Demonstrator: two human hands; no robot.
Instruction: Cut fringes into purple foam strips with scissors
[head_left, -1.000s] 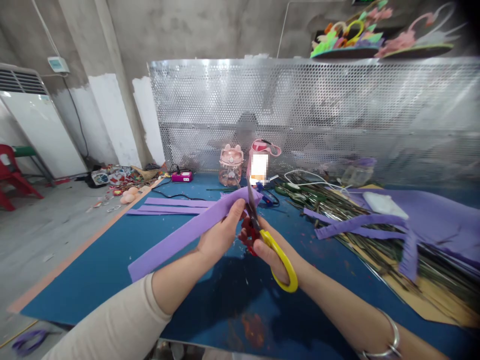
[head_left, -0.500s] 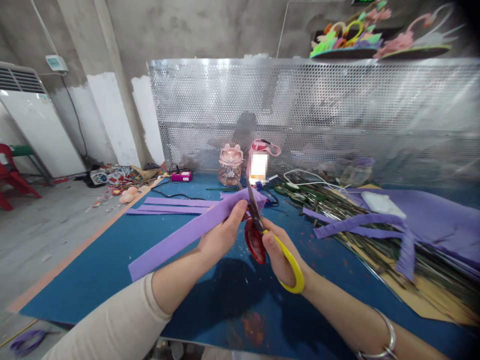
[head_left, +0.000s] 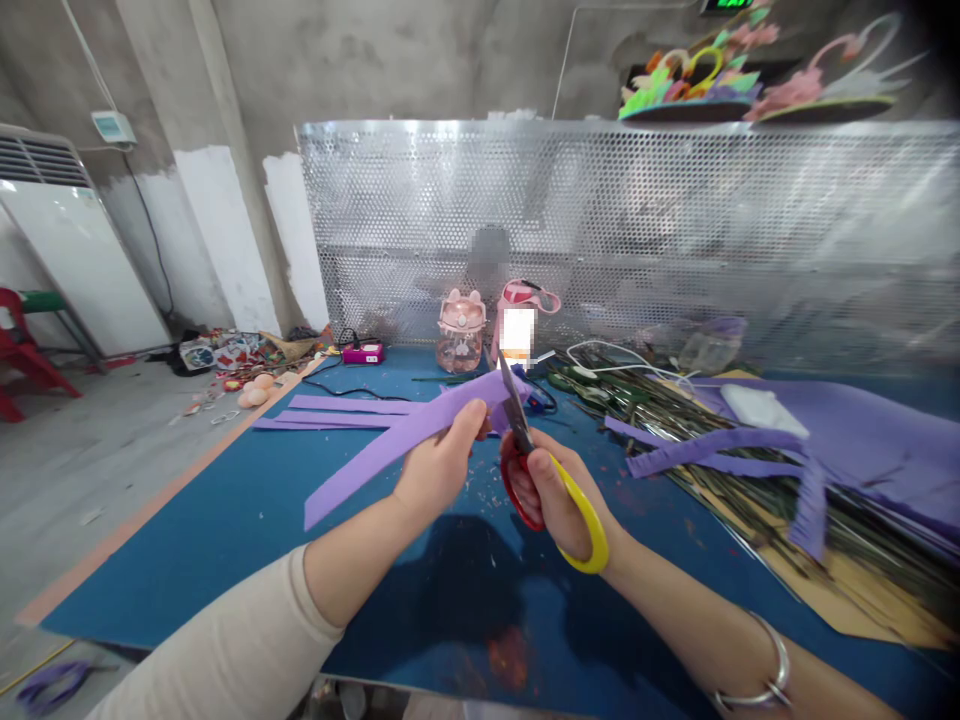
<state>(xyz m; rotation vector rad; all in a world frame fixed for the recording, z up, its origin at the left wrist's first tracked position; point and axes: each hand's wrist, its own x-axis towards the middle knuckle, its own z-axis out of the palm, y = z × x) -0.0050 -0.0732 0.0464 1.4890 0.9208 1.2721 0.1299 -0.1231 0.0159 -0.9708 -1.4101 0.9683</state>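
Note:
My left hand (head_left: pixel 444 462) pinches a long purple foam-like strip (head_left: pixel 375 465), thumb on top, its free end slanting down to the left over the blue table (head_left: pixel 247 510). My right hand (head_left: pixel 566 490) grips a pair of scissors (head_left: pixel 519 415) with one yellow and one red handle loop. The blades point up and away, close together, at the strip's far end, which they partly hide. Behind my left hand, more purple strips (head_left: pixel 330 412) lie flat on the table.
Green stems (head_left: pixel 675 430) and a cut purple strip (head_left: pixel 720 445) lie at right beside a large purple sheet (head_left: pixel 862 430). A pink clear bottle (head_left: pixel 460 335) and a magenta power socket (head_left: pixel 363 352) stand at the back, before a perforated metal panel (head_left: pixel 630 220).
The scissor blades have closed and the red loop has drawn toward the yellow one. The strip's free end has shifted right and up.

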